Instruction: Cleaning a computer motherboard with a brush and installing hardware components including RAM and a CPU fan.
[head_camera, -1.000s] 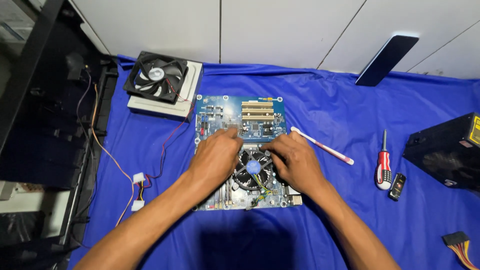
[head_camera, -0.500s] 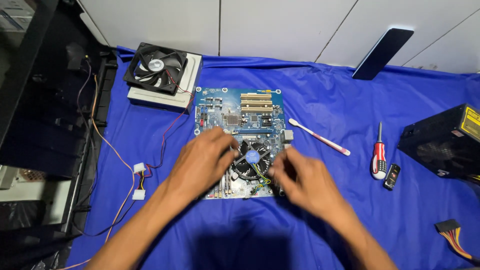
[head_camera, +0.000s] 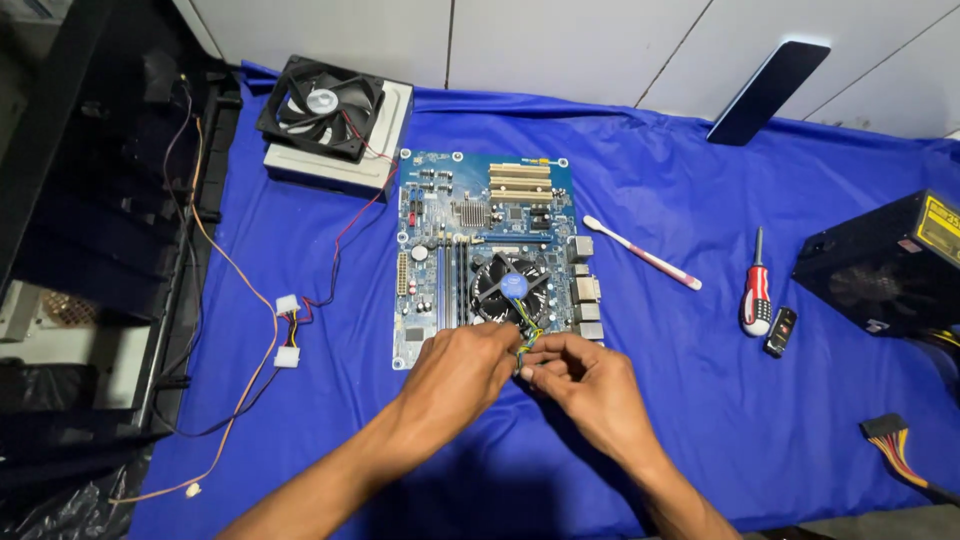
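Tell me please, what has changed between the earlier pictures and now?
Both hands came off the cooler fan and drew back toward the person, to the near edge of the motherboard. The left hand and right hand now pinch the fan's thin coloured wires between their fingers. Before, the hands covered the cooler; now it is uncovered. The toothbrush, screwdriver and loose case fan lie as before.

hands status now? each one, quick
Left hand: closed, pinching the cooler fan cable at the motherboard front edge.
Right hand: closed, fingertips pinching the same cable.
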